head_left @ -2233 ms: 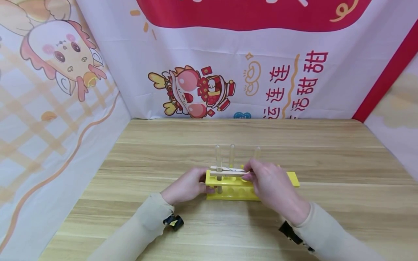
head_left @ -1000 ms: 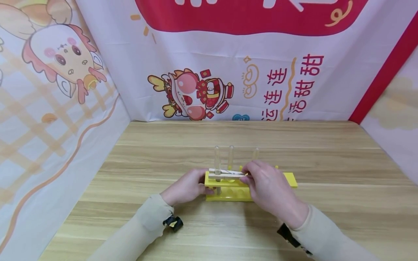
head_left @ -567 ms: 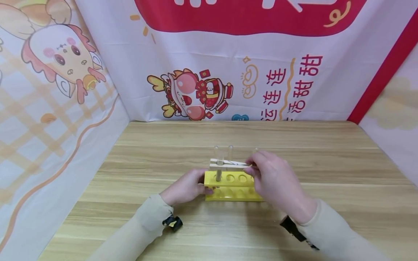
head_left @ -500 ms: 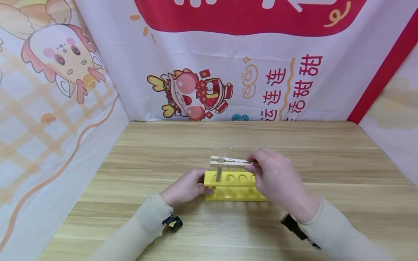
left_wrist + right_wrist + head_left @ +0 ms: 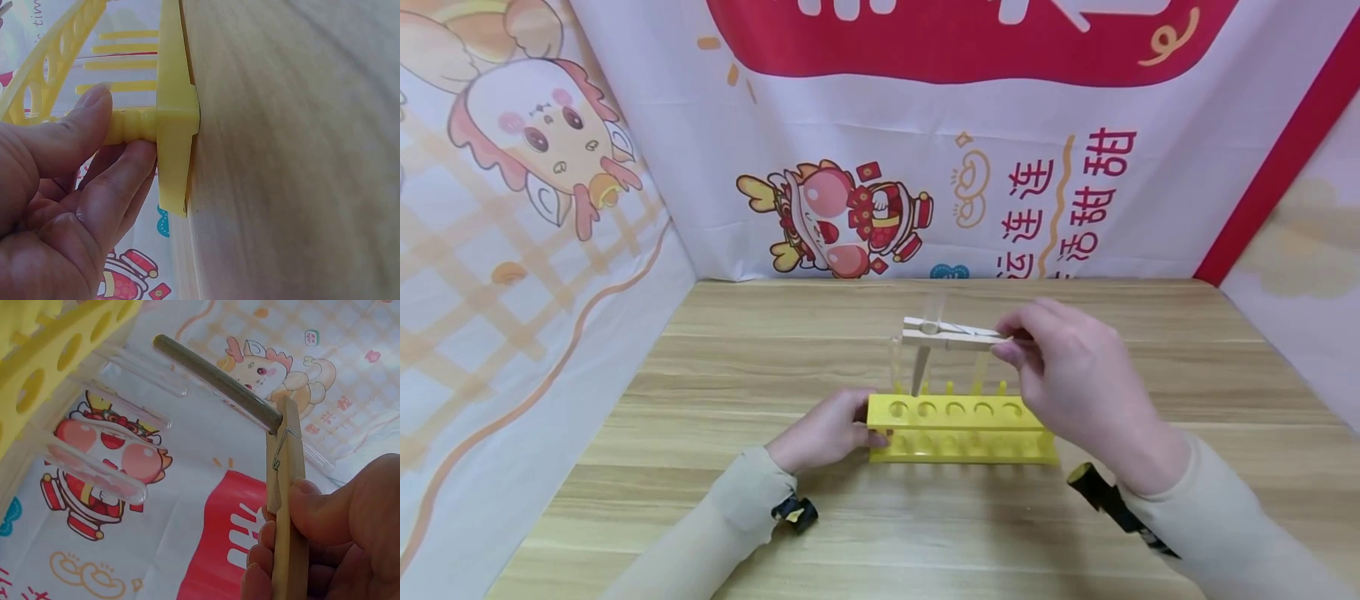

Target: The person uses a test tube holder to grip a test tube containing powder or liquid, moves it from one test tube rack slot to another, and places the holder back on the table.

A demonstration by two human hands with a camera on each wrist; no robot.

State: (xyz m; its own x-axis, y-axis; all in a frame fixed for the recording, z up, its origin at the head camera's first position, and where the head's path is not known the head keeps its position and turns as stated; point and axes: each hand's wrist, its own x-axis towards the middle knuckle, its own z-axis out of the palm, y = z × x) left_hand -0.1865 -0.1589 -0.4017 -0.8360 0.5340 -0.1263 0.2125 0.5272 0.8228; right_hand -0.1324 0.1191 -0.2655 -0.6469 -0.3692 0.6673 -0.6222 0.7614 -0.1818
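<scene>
Head view bright and evenly lit, soft shadows on the table (image 5: pixel 752 358) below the yellow rack (image 5: pixel 955 423) at centre, clipped tube (image 5: pixel 921 364) washed out at its top, left wrist view dimmer, wood grain smeared at right, right wrist view greyish, pale glare at right edge, faint highlights along clear tubes (image 5: pixel 97 469) at left.
</scene>
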